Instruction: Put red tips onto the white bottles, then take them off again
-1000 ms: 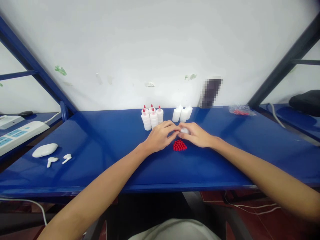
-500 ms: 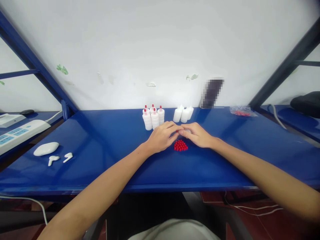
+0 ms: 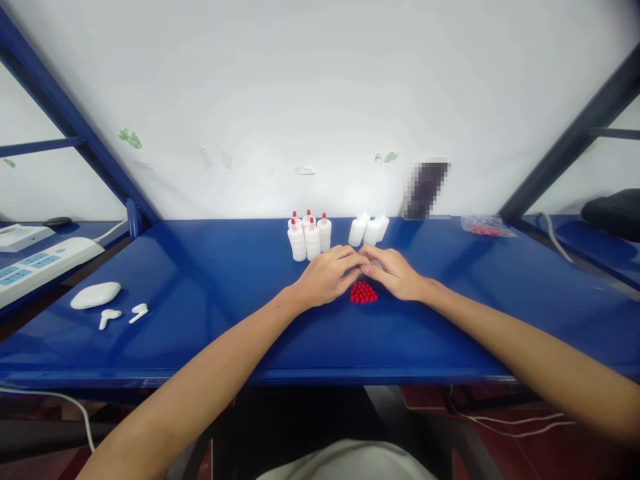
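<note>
Bottle [image 3: 377, 265] in my curled right hand [image 3: 400, 277]; left hand [image 3: 324, 275] nearly pinched, contents unclear. Dipping fingers could scatter near red caps [image 3: 363, 293].

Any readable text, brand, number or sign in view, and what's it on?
No readable text anywhere in the head view.
White bottles with red tips: no lettering I can make out.
White bottles without red tips: none legible.
Power strip: any small marks are too small to read.
Clear bag with red pieces: no print readable.
Dark panel by the wall: pixelated, so unreadable.
</note>
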`<state>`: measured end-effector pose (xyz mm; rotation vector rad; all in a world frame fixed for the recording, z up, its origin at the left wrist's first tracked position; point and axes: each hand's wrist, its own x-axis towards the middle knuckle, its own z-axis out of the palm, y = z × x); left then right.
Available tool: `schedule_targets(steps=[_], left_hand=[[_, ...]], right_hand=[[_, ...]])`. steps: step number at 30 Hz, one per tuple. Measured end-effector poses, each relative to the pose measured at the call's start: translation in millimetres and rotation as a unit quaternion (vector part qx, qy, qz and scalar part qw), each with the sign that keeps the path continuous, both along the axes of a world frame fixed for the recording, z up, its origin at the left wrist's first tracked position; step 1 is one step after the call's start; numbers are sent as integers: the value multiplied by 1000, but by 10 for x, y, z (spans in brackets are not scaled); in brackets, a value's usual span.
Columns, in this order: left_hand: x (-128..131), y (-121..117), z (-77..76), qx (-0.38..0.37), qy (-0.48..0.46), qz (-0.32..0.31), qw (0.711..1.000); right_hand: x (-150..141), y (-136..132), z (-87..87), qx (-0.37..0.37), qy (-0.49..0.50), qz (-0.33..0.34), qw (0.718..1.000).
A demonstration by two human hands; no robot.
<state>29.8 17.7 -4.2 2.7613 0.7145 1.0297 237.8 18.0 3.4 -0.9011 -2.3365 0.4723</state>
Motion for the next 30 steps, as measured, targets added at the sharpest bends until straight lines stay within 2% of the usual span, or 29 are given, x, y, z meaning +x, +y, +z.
schedule_targets(steps=[5,10,15,18,23,26,30], left_hand=[[5,-9,15,-14,-4,4,1000],[12,-10,47,-40,-62,-5,997],[-112,38,117,-25,-123,40,991],[-241,72,157,17,-68,50,996],[-384,133,188,38,97,83,991],[-428,166,204,23,150,113,982],[-466,179,230,19,141,143,980]], right_hand=[[5,38,9,-24,-2,-13,1000],[37,62,11,-22,6,-5,1000],[86,125,-66,-42,74,-52,995],[107,181,-107,-46,111,-91,989],[112,189,-86,13,132,-160,978],[147,171,-65,7,170,-124,978],[191,166,-67,-27,202,-67,977]])
